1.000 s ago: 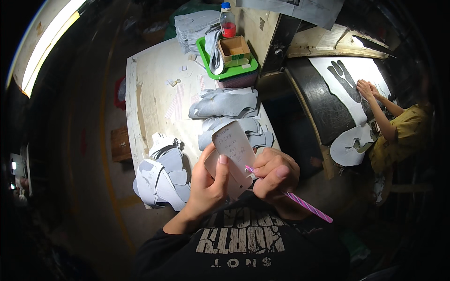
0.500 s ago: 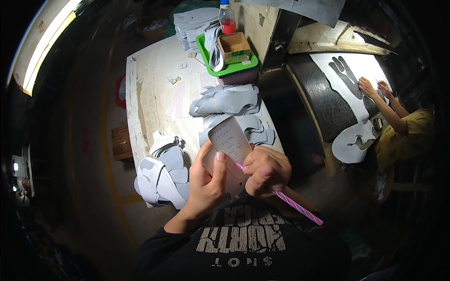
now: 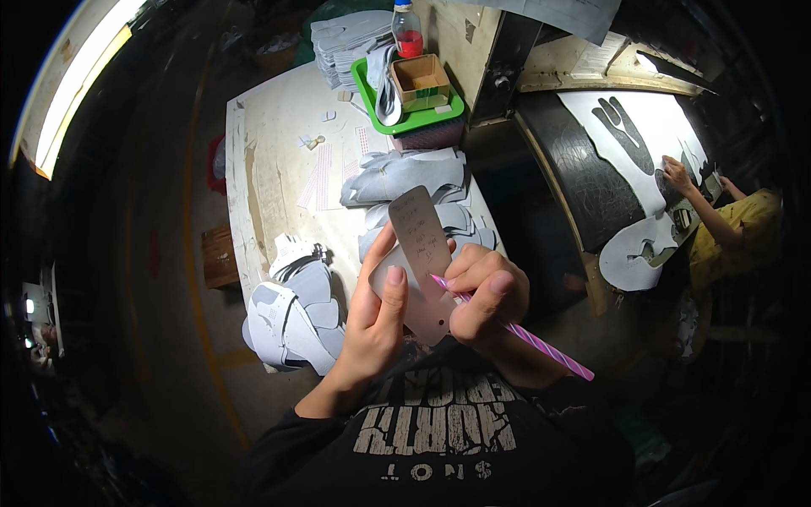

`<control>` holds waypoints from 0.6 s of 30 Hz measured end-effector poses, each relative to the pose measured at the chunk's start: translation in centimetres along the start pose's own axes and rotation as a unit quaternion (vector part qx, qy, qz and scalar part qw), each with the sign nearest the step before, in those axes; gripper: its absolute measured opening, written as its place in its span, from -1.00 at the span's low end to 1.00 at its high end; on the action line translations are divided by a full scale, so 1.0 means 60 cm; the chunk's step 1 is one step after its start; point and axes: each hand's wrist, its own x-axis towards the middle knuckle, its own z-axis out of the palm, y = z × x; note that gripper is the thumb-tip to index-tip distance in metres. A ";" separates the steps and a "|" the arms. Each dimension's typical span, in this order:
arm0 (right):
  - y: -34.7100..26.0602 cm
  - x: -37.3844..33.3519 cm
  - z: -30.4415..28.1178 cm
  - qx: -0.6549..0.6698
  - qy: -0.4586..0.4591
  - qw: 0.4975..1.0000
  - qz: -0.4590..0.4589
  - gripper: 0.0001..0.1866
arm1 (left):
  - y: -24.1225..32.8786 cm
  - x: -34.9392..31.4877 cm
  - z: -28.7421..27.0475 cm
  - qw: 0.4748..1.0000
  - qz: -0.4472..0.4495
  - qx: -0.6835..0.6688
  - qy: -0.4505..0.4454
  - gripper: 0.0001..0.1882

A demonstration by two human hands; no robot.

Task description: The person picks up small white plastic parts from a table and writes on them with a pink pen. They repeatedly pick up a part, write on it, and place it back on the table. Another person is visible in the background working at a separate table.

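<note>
A pale card piece [image 3: 420, 224] with rounded ends, handwriting on its upper part and a small hole near its lower end, is held in my left hand [image 3: 376, 317]. The left thumb lies over its near face, while the other fingers are mostly hidden behind. My right hand [image 3: 490, 291] pinches a pink striped pen [image 3: 549, 349]. The pen's tip is at the card, below the writing; whether it touches cannot be made out. Past the card, bundles of grey cut pieces [image 3: 405, 176] lie on the white table [image 3: 274, 152].
Left of my hands sits a tied stack of white and grey cut pieces [image 3: 291, 325]. A green tray [image 3: 410, 125] carries a cardboard box [image 3: 422, 83]; a bottle of red liquid [image 3: 407, 38] stands behind. At right, a co-worker's hand [image 3: 676, 173] rests over a white sheet [image 3: 625, 198].
The card has turned and looks narrower, its far end higher up. My right hand and the pen have shifted slightly right. The co-worker's hands have moved right and apart.
</note>
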 end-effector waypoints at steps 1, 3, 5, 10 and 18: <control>0.002 0.002 0.000 0.006 0.000 1.000 -0.002 -0.46 | -0.001 0.001 0.000 1.000 0.002 0.010 -0.007 -0.45; 0.002 0.003 -0.001 0.002 -0.009 1.000 0.009 -0.46 | -0.003 0.003 -0.003 0.999 0.008 0.046 -0.014 -0.45; -0.002 0.004 -0.004 0.000 -0.015 1.000 0.011 -0.46 | -0.004 0.007 -0.012 0.995 0.013 0.099 -0.014 -0.46; -0.007 0.005 -0.004 0.019 -0.049 0.998 -0.034 -0.47 | -0.011 0.010 -0.023 0.992 0.034 0.118 -0.001 -0.48; 0.007 0.016 -0.008 0.025 -0.052 0.998 -0.036 -0.47 | 0.001 0.000 -0.032 0.985 -0.141 0.094 -0.004 -0.58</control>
